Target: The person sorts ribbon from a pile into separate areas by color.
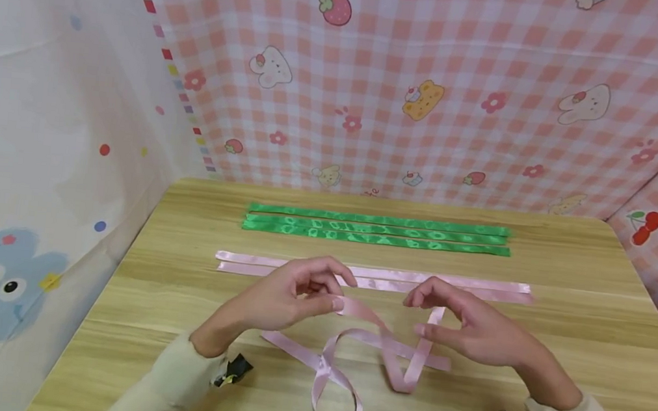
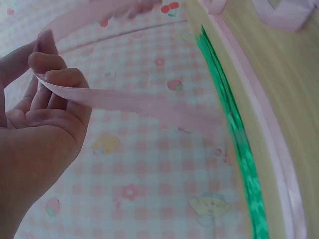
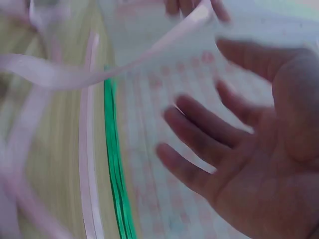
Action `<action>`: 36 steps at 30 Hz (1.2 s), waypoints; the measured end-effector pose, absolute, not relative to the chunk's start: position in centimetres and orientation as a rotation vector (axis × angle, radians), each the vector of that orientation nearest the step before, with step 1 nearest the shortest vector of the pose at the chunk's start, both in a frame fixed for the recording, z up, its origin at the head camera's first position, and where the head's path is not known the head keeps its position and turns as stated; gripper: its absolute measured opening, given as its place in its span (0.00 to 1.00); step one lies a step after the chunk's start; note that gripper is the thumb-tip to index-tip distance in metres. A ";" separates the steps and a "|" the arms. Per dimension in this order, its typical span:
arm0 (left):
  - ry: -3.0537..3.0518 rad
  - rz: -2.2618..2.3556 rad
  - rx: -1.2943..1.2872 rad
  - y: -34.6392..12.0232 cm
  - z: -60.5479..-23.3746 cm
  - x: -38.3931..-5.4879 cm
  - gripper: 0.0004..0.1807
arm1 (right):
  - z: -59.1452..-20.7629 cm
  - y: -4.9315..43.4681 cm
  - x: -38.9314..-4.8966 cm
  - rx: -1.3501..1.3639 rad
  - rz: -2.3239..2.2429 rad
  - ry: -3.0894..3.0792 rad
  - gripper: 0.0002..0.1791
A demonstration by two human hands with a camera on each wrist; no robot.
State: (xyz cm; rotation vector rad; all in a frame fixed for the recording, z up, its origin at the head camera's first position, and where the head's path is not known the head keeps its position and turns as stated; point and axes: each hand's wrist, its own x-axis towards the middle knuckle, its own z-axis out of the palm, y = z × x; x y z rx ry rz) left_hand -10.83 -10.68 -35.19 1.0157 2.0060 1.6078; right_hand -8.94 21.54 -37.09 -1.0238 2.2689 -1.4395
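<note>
My left hand (image 1: 292, 293) pinches one end of a pink satin ribbon (image 1: 358, 309) between thumb and fingers, above the table. From there the ribbon drops in a twist, folds low in front and rises behind my right hand (image 1: 468, 325). That hand hovers with fingers loosely bent and thumb apart; the right wrist view shows nothing in its palm (image 3: 269, 174). Below lies more pink ribbon with a crossing or knot (image 1: 323, 366) and a round loop toward me. In the left wrist view, ribbon (image 2: 134, 103) trails from the curled fingers (image 2: 62, 77).
Behind the hands, two flat pink ribbon strips (image 1: 451, 281) lie side by side across the wooden table (image 1: 168, 296). Farther back are several green ribbon strips (image 1: 380, 230) in parallel. A checked pink cloth (image 1: 377, 59) hangs at the table's back edge.
</note>
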 end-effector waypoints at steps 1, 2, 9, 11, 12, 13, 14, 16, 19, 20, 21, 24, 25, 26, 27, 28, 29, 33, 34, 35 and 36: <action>2.006 1.593 1.036 -10.4 -35.1 -10.8 0.14 | -37.1 20.6 -8.9 -0.996 -1.470 2.279 0.10; 1.996 1.589 1.047 -10.2 -35.0 -10.8 0.14 | -37.1 19.8 -8.8 -0.957 -1.515 2.274 0.08; 1.968 1.608 1.060 -10.5 -34.2 -10.8 0.20 | -37.7 14.2 -8.6 -0.891 -1.848 1.812 0.09; 1.979 1.607 1.049 -11.0 -34.1 -10.8 0.21 | -38.0 13.3 -8.6 -0.899 -1.906 1.693 0.09; 1.992 1.605 1.042 -11.2 -34.1 -10.8 0.21 | -38.1 13.0 -8.7 -0.905 -1.932 1.661 0.09; 2.007 1.600 1.036 -11.6 -34.1 -10.8 0.21 | -38.0 12.8 -8.7 -0.917 -1.966 1.638 0.09; 2.022 1.595 1.035 -11.9 -34.1 -10.8 0.22 | -38.0 12.8 -8.7 -0.923 -1.996 1.628 0.09; 2.060 1.585 1.027 -12.8 -34.1 -10.8 0.22 | -37.7 13.2 -8.8 -0.929 -2.048 1.638 0.09; 2.078 1.582 1.023 -14.2 -33.9 -10.8 0.23 | -37.3 14.5 -9.0 -0.961 -2.081 1.702 0.08; 2.075 1.584 1.020 -14.6 -33.8 -10.8 0.23 | -37.2 15.0 -9.0 -0.965 -2.085 1.714 0.08; 2.071 1.589 1.016 -15.1 -33.7 -10.8 0.23 | -37.0 15.6 -9.1 -0.953 -2.082 1.729 0.08; 2.049 1.622 0.999 -16.2 -33.6 -11.0 0.23 | -36.7 17.4 -9.1 -0.928 -2.068 1.745 0.09; 2.053 1.631 0.994 -16.7 -33.6 -11.1 0.22 | -36.7 17.9 -9.1 -0.906 -2.057 1.754 0.10; 2.067 1.638 0.982 -17.1 -33.6 -11.2 0.21 | -36.6 18.5 -9.1 -0.887 -2.046 1.768 0.10; 2.080 1.648 0.972 -17.6 -33.7 -11.3 0.20 | -36.6 19.0 -9.2 -0.868 -2.031 1.793 0.11; 2.099 1.656 0.957 -18.1 -33.8 -11.5 0.19 | -36.6 19.6 -9.3 -0.878 -2.029 1.797 0.11; 2.120 1.659 0.940 -18.7 -34.0 -11.6 0.19 | -36.7 20.1 -9.4 -0.874 -2.023 1.818 0.11; 2.215 1.656 0.840 -21.1 -34.7 -12.3 0.17 | -37.2 22.4 -9.8 -0.773 -1.992 1.949 0.11; 2.239 1.647 0.809 -21.6 -34.9 -12.4 0.17 | -37.3 23.1 -9.8 -0.738 -1.991 1.971 0.11; 2.258 1.635 0.783 -22.2 -35.1 -12.5 0.16 | -37.4 23.7 -9.9 -0.689 -1.982 2.007 0.11; 2.279 1.619 0.756 -22.7 -35.2 -12.6 0.16 | -37.6 24.3 -9.9 -0.659 -1.981 2.027 0.11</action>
